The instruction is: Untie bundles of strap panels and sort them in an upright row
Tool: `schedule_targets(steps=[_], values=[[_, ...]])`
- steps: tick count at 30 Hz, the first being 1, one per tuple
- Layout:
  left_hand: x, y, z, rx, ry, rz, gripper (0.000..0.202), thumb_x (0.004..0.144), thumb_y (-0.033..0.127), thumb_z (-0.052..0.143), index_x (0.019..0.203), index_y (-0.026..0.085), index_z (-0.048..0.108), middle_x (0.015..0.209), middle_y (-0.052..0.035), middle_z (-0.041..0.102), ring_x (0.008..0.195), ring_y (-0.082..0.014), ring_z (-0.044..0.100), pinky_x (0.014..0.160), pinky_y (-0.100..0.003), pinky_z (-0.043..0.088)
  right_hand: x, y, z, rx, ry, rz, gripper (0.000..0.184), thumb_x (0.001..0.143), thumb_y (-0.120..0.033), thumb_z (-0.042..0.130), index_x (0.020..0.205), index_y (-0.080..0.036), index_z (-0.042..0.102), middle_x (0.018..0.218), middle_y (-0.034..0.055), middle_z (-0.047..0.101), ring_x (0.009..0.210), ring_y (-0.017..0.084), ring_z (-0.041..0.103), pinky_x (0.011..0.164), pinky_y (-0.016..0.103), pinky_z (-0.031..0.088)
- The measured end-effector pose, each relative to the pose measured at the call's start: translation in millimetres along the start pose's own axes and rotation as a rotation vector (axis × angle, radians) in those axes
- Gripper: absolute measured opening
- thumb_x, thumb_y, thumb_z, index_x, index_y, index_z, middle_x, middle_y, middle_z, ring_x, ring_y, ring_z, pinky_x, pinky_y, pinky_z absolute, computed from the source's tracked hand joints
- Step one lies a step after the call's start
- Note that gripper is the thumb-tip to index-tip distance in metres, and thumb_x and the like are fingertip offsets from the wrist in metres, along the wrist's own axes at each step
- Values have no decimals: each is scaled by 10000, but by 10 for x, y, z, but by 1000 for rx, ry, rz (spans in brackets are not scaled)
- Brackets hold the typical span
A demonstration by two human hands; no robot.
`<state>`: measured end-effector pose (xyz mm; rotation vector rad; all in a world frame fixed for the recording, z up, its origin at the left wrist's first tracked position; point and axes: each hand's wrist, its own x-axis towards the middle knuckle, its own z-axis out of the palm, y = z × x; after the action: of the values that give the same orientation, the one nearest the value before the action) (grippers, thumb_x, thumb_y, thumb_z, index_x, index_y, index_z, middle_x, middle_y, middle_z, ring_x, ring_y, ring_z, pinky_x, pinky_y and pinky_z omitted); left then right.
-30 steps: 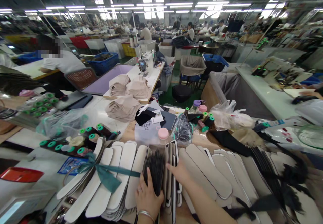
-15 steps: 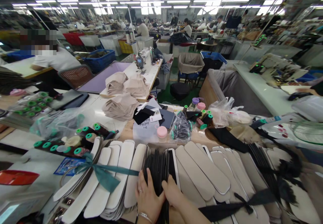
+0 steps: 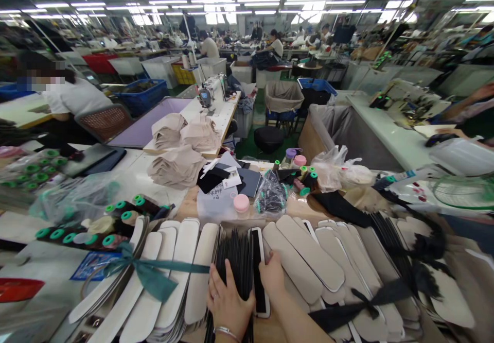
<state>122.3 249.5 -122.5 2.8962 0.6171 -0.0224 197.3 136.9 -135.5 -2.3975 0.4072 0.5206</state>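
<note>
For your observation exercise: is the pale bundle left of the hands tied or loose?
Tied: a green ribbon, knotted in a bow, wraps the pale bundle.

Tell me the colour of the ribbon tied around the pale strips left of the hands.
The ribbon is teal green; the head view, the only one, shows it clearly.

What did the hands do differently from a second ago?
The right hand slid left, pushing the white-edged pieces together against the black stack. The left hand stayed flat on that stack; the ribbon-tied bundle did not move.
</note>
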Motion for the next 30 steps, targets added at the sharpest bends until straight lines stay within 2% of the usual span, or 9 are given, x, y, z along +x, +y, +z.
schedule_targets(steps=[3,7,10,11,13,15,22,27,30], values=[[-20,-14,5,10,6,12,946,699,429,655,1510,148,257,1586,-248,33,1413,-407,257,1099,-528,265,43,-10,-56,-66,-86,-33,234,900,-366,573,966,-151,640,889,30,693,814,156,655,806,345,511],[-17,-31,8,28,4,13,916,723,441,638,1509,157,264,1585,-246,53,1396,-406,290,1093,-530,273,111,161,-545,-190,15,-80,218,892,-299,496,908,-161,664,971,135,697,1031,261,636,933,399,442],[-6,-34,5,20,5,12,916,721,432,642,1510,162,261,1586,-241,68,1401,-403,280,1090,-533,274,213,413,-1013,-265,179,-95,370,836,-266,528,1173,-125,586,1411,214,472,1396,350,324,1132,477,224],[-4,-33,3,12,7,14,914,723,430,640,1510,159,261,1585,-244,67,1401,-406,279,1089,-536,274,252,490,-1124,-280,219,-88,529,802,-277,575,1292,-94,497,1492,233,362,1442,367,218,1158,495,156],[-1,-27,-1,1,9,17,904,732,431,631,1508,147,266,1583,-253,59,1395,-417,283,1084,-544,276,321,601,-1232,-291,255,-74,790,731,-303,659,1410,-49,344,1534,254,272,1460,381,152,1177,501,89],[-2,-17,-4,3,9,14,898,736,434,626,1507,146,268,1582,-253,64,1391,-420,287,1080,-545,281,380,650,-1211,-278,255,-66,878,702,-322,689,1438,-48,296,1500,249,340,1433,375,240,1178,473,119],[-6,16,2,33,8,13,903,730,444,633,1507,160,269,1583,-244,61,1397,-416,278,1081,-541,284,628,676,-1103,-111,140,40,720,774,-449,602,1329,-35,403,1215,222,613,1116,289,611,940,346,452],[-10,30,1,38,21,30,886,741,448,617,1501,138,283,1583,-253,31,1389,-430,282,1077,-543,287,514,598,-1071,-73,-10,9,551,697,-442,695,1136,-146,541,1008,113,707,930,253,681,812,320,480],[-20,56,-6,36,30,23,918,739,439,627,1515,142,237,1586,-246,35,1400,-422,265,1079,-547,284,281,459,-902,-96,-30,-18,528,708,-378,690,1160,-165,522,1036,123,699,970,282,674,807,341,471]])
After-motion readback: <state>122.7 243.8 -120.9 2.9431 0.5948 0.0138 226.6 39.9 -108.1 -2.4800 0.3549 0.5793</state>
